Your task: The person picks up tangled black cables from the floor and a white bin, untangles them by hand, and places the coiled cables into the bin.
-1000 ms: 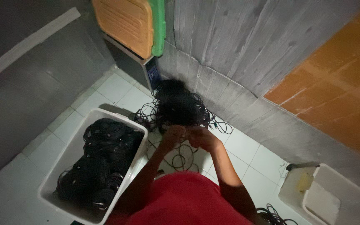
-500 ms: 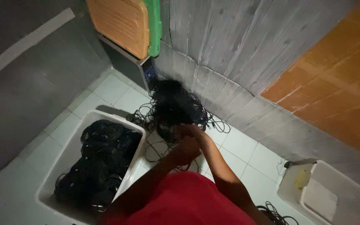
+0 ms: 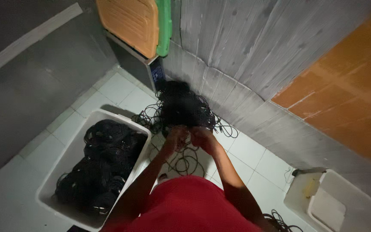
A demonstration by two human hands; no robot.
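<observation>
Now side by side again, left hand [image 3: 176, 138] and right hand [image 3: 202, 136] both grip strands of the tangled black cable pile [image 3: 184, 107] on the floor, beside the white bin [image 3: 67, 157] of coiled cables.

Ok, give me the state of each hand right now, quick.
Left hand: closed on a black cable from the tangled cable pile.
Right hand: closed on the same black cable.

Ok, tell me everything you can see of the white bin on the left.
The white bin is a rectangular, plastic-looking tub standing open on the pale tiled floor, left of the person's left arm. It is largely filled with coiled black cables, heaped toward its far end. No lid shows. Neither hand touches it.
</observation>
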